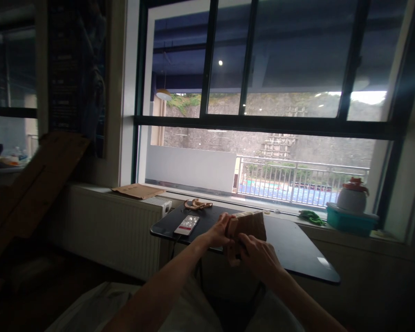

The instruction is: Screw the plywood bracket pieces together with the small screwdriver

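A brown cardboard piece [253, 226], folded or layered, is held up over the near edge of the dark table [293, 244]. My left hand [222, 230] is closed around its left side. On its lower near side, the fingers of my right hand [259, 256] are curled in and touch it. Lighter tan parts hang below, between the two hands; their exact shape is too dark to make out. Behind my left hand lies a phone [187, 225] with its screen lit. Further back on the table are curved cardboard cut-outs [198, 204].
A flat cardboard sheet [138, 190] lies on the sill above the radiator [114, 230]. Along the sill to the right are a green cloth [311, 217] and a teal box [351, 220] with a white jug [352, 199] on top. A large cardboard panel [38, 184] leans at left.
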The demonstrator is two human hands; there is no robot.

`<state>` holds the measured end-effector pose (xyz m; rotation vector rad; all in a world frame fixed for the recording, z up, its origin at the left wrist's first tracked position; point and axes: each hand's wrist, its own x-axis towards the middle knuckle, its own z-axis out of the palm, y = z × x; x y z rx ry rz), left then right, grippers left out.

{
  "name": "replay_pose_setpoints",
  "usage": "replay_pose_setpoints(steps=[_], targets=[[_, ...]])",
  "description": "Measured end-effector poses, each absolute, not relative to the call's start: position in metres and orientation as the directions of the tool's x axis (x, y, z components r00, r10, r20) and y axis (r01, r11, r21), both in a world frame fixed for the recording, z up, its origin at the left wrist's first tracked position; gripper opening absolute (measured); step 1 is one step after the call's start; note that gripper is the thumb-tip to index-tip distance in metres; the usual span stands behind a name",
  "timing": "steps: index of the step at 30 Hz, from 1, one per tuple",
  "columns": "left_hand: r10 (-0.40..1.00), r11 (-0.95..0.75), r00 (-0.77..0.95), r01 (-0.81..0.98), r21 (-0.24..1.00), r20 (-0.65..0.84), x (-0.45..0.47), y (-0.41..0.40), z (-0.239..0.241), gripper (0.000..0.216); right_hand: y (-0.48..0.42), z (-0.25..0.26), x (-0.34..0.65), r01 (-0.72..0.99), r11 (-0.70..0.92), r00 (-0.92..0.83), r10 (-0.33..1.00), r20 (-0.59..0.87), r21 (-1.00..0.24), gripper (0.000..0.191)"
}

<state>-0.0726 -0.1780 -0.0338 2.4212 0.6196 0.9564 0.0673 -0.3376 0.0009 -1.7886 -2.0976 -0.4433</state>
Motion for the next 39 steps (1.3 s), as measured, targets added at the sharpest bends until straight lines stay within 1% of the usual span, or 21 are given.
replay_pose_setpoints(steps=[3,6,8,13,16,18,20,23,26,29,34,36,39], targets=[[0.559,-0.792,0.653,0.238,0.562,0.512,-0.072,-0.177,-0.035,0.091,-0.339,0.004,0.066,0.974,0.214,-0.226,0.873,0.432,0.076,0.019],[0.559,-0.792,0.651,0.236,0.562,0.514,-0.072,-0.177,-0.036,0.092,-0.337,0.003,0.065,0.969,0.231,-0.244,0.871,0.427,0.083,0.019],[0.561,-0.790,0.652,0.238,0.565,0.511,-0.072,-0.177,-0.036,0.092,-0.335,0.000,0.064,0.975,0.214,-0.215,0.871,0.441,0.053,0.020],[0.568,-0.784,0.661,0.253,0.568,0.490,-0.073,-0.180,-0.034,0.094,-0.331,-0.008,0.066,0.991,0.116,-0.067,0.875,0.480,-0.073,0.023],[0.569,-0.783,0.664,0.260,0.565,0.485,-0.073,-0.181,-0.033,0.094,-0.331,-0.009,0.068,0.992,0.092,-0.039,0.875,0.482,-0.087,0.022],[0.568,-0.785,0.667,0.260,0.563,0.483,-0.072,-0.181,-0.032,0.094,-0.333,-0.007,0.068,0.993,0.109,-0.070,0.873,0.482,-0.053,0.020],[0.565,-0.787,0.668,0.258,0.561,0.484,-0.072,-0.180,-0.033,0.094,-0.335,-0.004,0.067,0.989,0.145,-0.131,0.869,0.477,0.008,0.017],[0.561,-0.791,0.664,0.252,0.557,0.495,-0.072,-0.179,-0.034,0.092,-0.336,-0.001,0.068,0.976,0.196,-0.218,0.860,0.462,0.097,0.020],[0.558,-0.794,0.657,0.246,0.556,0.507,-0.072,-0.178,-0.035,0.092,-0.335,-0.001,0.070,0.966,0.225,-0.259,0.855,0.449,0.129,0.021],[0.556,-0.796,0.656,0.242,0.555,0.510,-0.072,-0.178,-0.035,0.092,-0.333,-0.005,0.071,0.974,0.210,-0.227,0.857,0.463,0.090,0.018],[0.559,-0.794,0.654,0.245,0.556,0.510,-0.072,-0.178,-0.036,0.093,-0.330,-0.014,0.073,0.993,0.113,-0.080,0.858,0.507,-0.035,0.025],[0.561,-0.794,0.651,0.247,0.556,0.512,-0.072,-0.178,-0.036,0.093,-0.330,-0.016,0.073,0.994,0.098,-0.061,0.859,0.508,-0.046,0.025],[0.559,-0.795,0.654,0.248,0.554,0.509,-0.072,-0.178,-0.036,0.093,-0.333,-0.012,0.073,0.991,0.133,-0.116,0.856,0.503,0.002,0.023]])
